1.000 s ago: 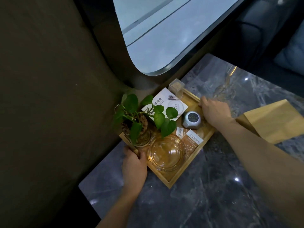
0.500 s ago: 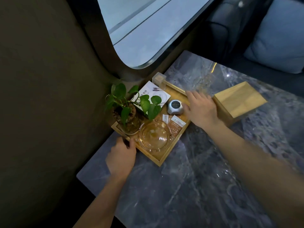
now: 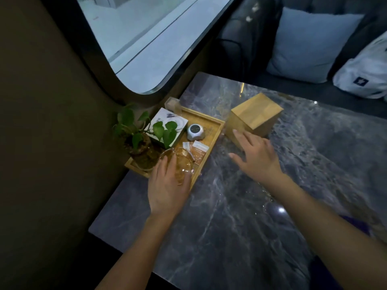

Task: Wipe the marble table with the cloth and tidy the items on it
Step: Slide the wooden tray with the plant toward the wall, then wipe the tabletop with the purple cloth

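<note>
The fingers of the left hand (image 3: 167, 185) lie spread on the round clear glass bowl (image 3: 178, 164), not closed around it. This bowl stands in the shallow rectangular wooden tray (image 3: 215, 132) at the window corner of the grey veined marble table (image 3: 240, 216). The right hand (image 3: 256, 155) is open, fingers apart, beside the plain light wooden box (image 3: 255, 114); whether it touches the box cannot be told.

Both hands flat (each grip loose, spread).
</note>
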Tool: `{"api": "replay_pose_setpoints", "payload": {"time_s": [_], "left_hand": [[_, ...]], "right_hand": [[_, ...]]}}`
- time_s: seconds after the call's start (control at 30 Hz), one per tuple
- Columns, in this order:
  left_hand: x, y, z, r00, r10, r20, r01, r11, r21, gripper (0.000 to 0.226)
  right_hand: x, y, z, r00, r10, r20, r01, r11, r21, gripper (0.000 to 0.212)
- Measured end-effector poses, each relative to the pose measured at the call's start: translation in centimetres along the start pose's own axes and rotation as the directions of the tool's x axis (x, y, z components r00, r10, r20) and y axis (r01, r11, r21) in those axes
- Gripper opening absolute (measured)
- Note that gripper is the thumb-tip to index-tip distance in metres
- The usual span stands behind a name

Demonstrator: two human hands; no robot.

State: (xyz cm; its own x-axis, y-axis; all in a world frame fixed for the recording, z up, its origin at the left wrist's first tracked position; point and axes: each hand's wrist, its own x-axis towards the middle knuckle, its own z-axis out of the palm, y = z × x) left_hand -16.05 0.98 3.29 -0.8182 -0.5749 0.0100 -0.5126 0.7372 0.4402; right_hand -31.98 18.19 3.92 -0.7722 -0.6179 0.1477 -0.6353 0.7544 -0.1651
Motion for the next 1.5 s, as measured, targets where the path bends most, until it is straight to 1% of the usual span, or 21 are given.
{"api": "replay_pose_setpoints", "payload": {"time_s": [0.07, 0.13, 0.2, 0.27, 0.37, 0.43, 0.57, 0.7, 0.73, 0.83, 0.87, 0.93, 1.0, 1.07, 1.13, 1.17, 1.27, 1.3, 1.37, 1.4, 1.5], "left_hand": [[-0.1, 1.3, 0.7, 0.998, 0.05, 0.025, -0.049, 0.998, -0.029, 0.069], [-0.3, 2.6, 1.5, 0.992, 0.121, 0.016, -0.12, 0.992, -0.046, 0.069], [-0.5, 4.1, 2.3, 0.985, 0.153, 0.082, -0.15, 0.988, -0.046, 0.066], [-0.6, 5.7, 3.2, 0.97, 0.199, 0.138, -0.194, 0.98, -0.046, 0.064], [-1.1, 8.1, 4.7, 0.936, 0.286, 0.206, -0.286, 0.958, -0.028, 0.065], [-1.8, 9.7, 5.7, 0.914, 0.324, 0.244, -0.318, 0.946, -0.064, 0.065], [-3.4, 12.9, 7.7, 0.874, 0.431, 0.225, -0.412, 0.902, -0.127, 0.072], [-5.3, 15.4, 9.6, 0.824, 0.49, 0.285, -0.447, 0.871, -0.206, 0.076], [-5.8, 16.0, 10.0, 0.802, 0.509, 0.312, -0.459, 0.86, -0.223, 0.074], [-7.5, 17.6, 11.5, 0.714, 0.544, 0.44, -0.484, 0.838, -0.251, 0.062], [-8.1, 18.1, 12.1, 0.674, 0.555, 0.487, -0.492, 0.83, -0.263, 0.061], [-9.3, 19.0, 12.9, 0.564, 0.585, 0.582, -0.513, 0.801, -0.309, 0.061], [-10.4, 19.5, 13.3, 0.464, 0.61, 0.643, -0.532, 0.772, -0.348, 0.062], [-11.4, 19.9, 13.5, 0.418, 0.596, 0.686, -0.518, 0.777, -0.359, 0.064], [-12.0, 20.3, 13.9, 0.418, 0.569, 0.708, -0.477, 0.801, -0.362, 0.065], [-12.2, 20.5, 14.0, 0.433, 0.548, 0.716, -0.431, 0.823, -0.369, 0.064], [-12.3, 21.2, 14.4, 0.503, 0.45, 0.738, -0.221, 0.893, -0.393, 0.057], [-12.3, 21.3, 14.6, 0.527, 0.43, 0.733, -0.196, 0.901, -0.388, 0.053], [-12.4, 21.3, 14.8, 0.576, 0.411, 0.707, -0.2, 0.909, -0.365, 0.048], [-12.4, 21.3, 14.8, 0.595, 0.408, 0.692, -0.2, 0.91, -0.364, 0.046], [-12.7, 21.4, 14.8, 0.609, 0.428, 0.668, -0.226, 0.901, -0.371, 0.043]], "right_hand": [[-1.8, 0.8, -0.6, 0.998, 0.056, 0.003, -0.055, 0.998, -0.017, 0.062], [-3.5, 1.8, -1.3, 0.995, 0.102, -0.01, -0.102, 0.994, -0.026, 0.063], [-5.2, 2.9, -1.8, 0.987, 0.162, 0.012, -0.162, 0.987, -0.003, 0.064], [-7.1, 4.0, -2.2, 0.976, 0.218, 0.006, -0.217, 0.976, -0.018, 0.064], [-10.0, 5.8, -2.7, 0.952, 0.305, -0.006, -0.305, 0.952, -0.022, 0.063], [-11.8, 6.9, -3.0, 0.93, 0.366, 0.009, -0.366, 0.93, -0.022, 0.064], [-15.4, 8.8, -3.7, 0.894, 0.447, -0.025, -0.447, 0.893, -0.057, 0.064], [-18.5, 10.0, -4.2, 0.842, 0.539, -0.032, -0.54, 0.84, -0.059, 0.063], [-19.2, 10.3, -4.2, 0.828, 0.559, -0.034, -0.56, 0.827, -0.055, 0.062], [-21.2, 10.7, -4.0, 0.763, 0.645, 0.032, -0.645, 0.764, -0.021, 0.059], [-21.9, 10.7, -3.9, 0.739, 0.673, 0.036, -0.673, 0.74, -0.012, 0.058], [-22.9, 10.6, -3.7, 0.701, 0.712, 0.043, -0.712, 0.702, -0.01, 0.055], [-23.7, 10.5, -3.5, 0.679, 0.728, 0.096, -0.73, 0.683, -0.026, 0.054], [-24.4, 10.5, -3.1, 0.658, 0.737, 0.153, -0.743, 0.669, -0.026, 0.052], [-24.9, 10.6, -2.7, 0.639, 0.743, 0.196, -0.759, 0.651, 0.009, 0.046], [-25.0, 10.7, -2.4, 0.633, 0.744, 0.215, -0.765, 0.644, 0.025, 0.044], [-25.2, 10.7, -2.0, 0.612, 0.755, 0.236, -0.788, 0.606, 0.108, 0.042], [-25.1, 10.6, -2.0, 0.585, 0.777, 0.231, -0.811, 0.562, 0.163, 0.043], [-24.8, 10.6, -2.2, 0.501, 0.837, 0.22, -0.856, 0.442, 0.267, 0.041], [-24.7, 10.6, -2.2, 0.469, 0.858, 0.211, -0.869, 0.405, 0.285, 0.039], [-24.4, 11.3, -1.8, 0.454, 0.864, 0.218, -0.876, 0.387, 0.29, 0.032]]}}
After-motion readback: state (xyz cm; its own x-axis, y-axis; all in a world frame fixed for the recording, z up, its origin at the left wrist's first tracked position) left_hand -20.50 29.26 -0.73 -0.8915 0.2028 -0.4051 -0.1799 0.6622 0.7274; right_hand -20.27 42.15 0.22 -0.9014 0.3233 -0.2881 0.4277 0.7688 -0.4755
